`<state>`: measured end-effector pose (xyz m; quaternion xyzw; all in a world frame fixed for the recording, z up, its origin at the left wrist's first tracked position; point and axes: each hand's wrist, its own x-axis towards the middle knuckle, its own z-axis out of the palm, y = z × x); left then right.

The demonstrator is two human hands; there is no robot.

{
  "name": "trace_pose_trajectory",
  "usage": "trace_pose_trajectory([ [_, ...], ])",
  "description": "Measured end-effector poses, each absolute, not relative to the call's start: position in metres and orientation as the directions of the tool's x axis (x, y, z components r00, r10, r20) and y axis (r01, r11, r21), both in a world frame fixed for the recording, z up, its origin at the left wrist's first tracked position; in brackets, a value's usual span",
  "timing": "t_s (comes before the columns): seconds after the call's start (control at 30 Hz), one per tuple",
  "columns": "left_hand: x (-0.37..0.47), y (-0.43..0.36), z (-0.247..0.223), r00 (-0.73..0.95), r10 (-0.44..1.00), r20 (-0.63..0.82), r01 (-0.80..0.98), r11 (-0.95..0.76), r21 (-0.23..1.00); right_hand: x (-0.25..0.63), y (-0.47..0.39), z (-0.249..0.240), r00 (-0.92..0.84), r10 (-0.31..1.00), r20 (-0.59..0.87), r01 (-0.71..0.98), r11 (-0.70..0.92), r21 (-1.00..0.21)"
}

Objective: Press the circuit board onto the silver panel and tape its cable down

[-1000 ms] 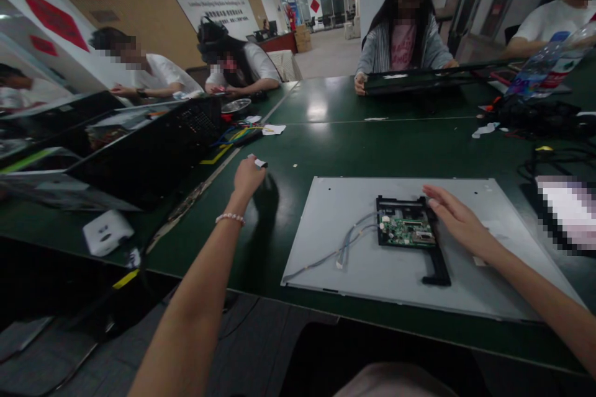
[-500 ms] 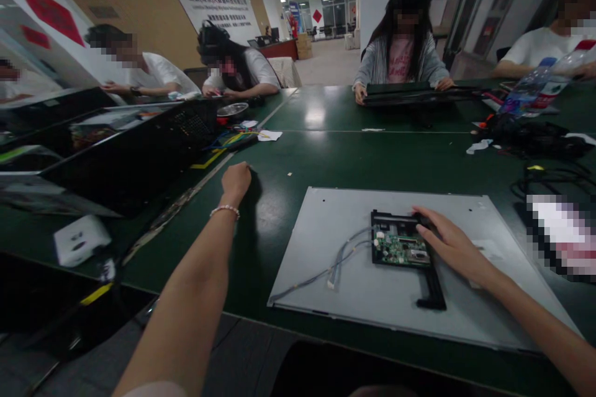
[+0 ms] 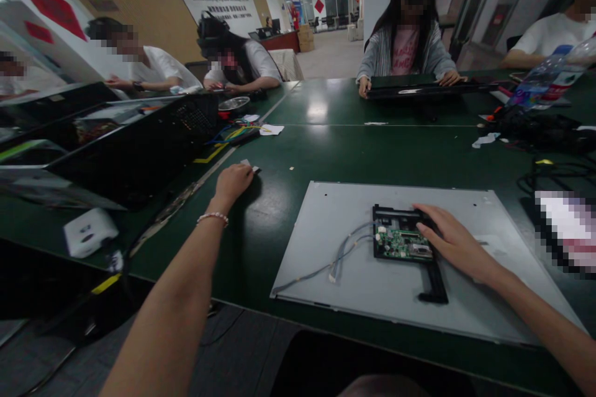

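Note:
A silver metal panel, like the back of a flat display, lies on the green table. On it rests a black plastic bracket carrying a green circuit board, from which grey cables run to the left. My right hand grips the bracket's upper right corner, thumb on top and fingers behind the edge. Left of the panel, over the table, my left hand is closed with a small white and dark piece poking out past the fingers; its kind is too small to tell.
An open black computer case stands at the left, with a white box-like device before it. Coloured wires lie behind my left hand. Plastic bottles and black cables are at the right. Across the table, a person holds a dark panel.
My left hand has turned and shifted slightly left, and a small white and dark piece now shows at its fingertips. My right hand stays on the bracket. The view has tilted down slightly.

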<state>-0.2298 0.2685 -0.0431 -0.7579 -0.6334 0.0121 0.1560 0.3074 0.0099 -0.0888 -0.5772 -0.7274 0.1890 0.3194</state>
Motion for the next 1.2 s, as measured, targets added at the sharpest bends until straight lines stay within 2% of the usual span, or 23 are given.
trace_pose_trajectory([
  [0.1, -0.227, 0.264, -0.04, 0.214, 0.964, 0.159, 0.947, -0.164, -0.277, 0.307, 0.01, -0.089, -0.137, 0.957, 0.257, 0.723, 0.274, -0.635],
  [0.33, -0.21, 0.266, -0.04, 0.202, 0.95, 0.239, 0.955, -0.137, -0.263, 0.308, 0.01, -0.09, -0.135, 0.957, 0.256, 0.698, 0.275, -0.661],
  [0.57, -0.192, 0.282, -0.038, 0.019, 0.985, 0.17, 0.967, 0.025, -0.252, 0.309, 0.01, -0.092, -0.054, 0.975, 0.214, 0.598, 0.203, -0.775],
  [0.67, -0.175, 0.282, -0.031, 0.038, 0.977, 0.208, 0.97, 0.014, -0.244, 0.309, 0.009, -0.091, -0.028, 0.981, 0.193, 0.559, 0.176, -0.81],
  [0.77, -0.138, 0.269, -0.023, 0.162, 0.954, 0.252, 0.975, -0.116, -0.189, 0.307, 0.009, -0.088, -0.01, 0.982, 0.19, 0.543, 0.165, -0.823],
  [0.87, -0.074, 0.236, -0.02, 0.359, 0.894, 0.269, 0.933, -0.344, -0.101, 0.305, 0.008, -0.086, 0.02, 0.982, 0.187, 0.529, 0.149, -0.836],
  [0.93, -0.022, 0.204, -0.021, 0.541, 0.798, 0.265, 0.835, -0.547, -0.058, 0.305, 0.008, -0.085, 0.029, 0.982, 0.187, 0.525, 0.144, -0.839],
  [1.03, 0.052, 0.153, -0.022, 0.795, 0.566, 0.219, 0.592, -0.803, -0.073, 0.306, 0.008, -0.085, 0.007, 0.979, 0.205, 0.546, 0.168, -0.821],
  [1.1, 0.09, 0.13, -0.023, 0.876, 0.445, 0.189, 0.468, -0.878, -0.104, 0.31, 0.01, -0.085, -0.04, 0.974, 0.225, 0.579, 0.206, -0.789],
  [1.2, 0.123, 0.117, -0.028, 0.904, 0.392, 0.172, 0.413, -0.904, -0.114, 0.318, 0.014, -0.086, -0.134, 0.958, 0.253, 0.646, 0.278, -0.711],
])
